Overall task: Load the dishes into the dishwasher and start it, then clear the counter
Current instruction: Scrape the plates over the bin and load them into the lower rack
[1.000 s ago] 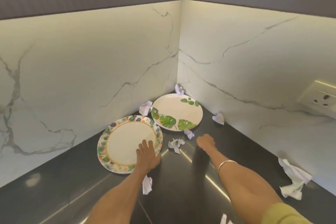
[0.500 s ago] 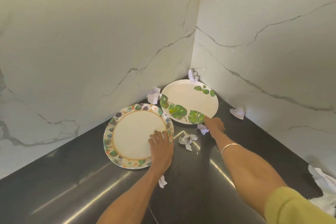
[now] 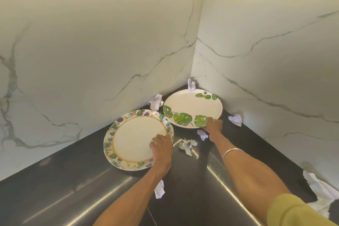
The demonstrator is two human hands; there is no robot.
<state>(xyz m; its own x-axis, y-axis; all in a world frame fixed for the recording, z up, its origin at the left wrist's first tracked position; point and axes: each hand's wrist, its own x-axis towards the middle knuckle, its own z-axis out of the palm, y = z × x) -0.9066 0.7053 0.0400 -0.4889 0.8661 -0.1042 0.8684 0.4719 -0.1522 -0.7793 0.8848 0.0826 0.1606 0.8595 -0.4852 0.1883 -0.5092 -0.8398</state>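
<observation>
Plates: floral-rim plate (image 3: 135, 139) centre frame, leaf-print plate (image 3: 192, 108) behind it in the table (image 3: 73, 189) corner.
Left hand (image 3: 162, 149): fingers flat on floral rim.
Right hand (image 3: 213, 125): fingers pinching leaf-print edge.
Risk: slipping off glossy table; crumpled paper scraps (image 3: 187, 146) dragged along.

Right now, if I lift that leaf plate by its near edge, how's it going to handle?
The leaf plate looks rigid and glossy, so it will probably stay stiff but may slip in the right hand, which grips only its near rim. Lying flat on the smooth counter, it will likely slide before it lifts. It looks breakable if dropped.
</observation>
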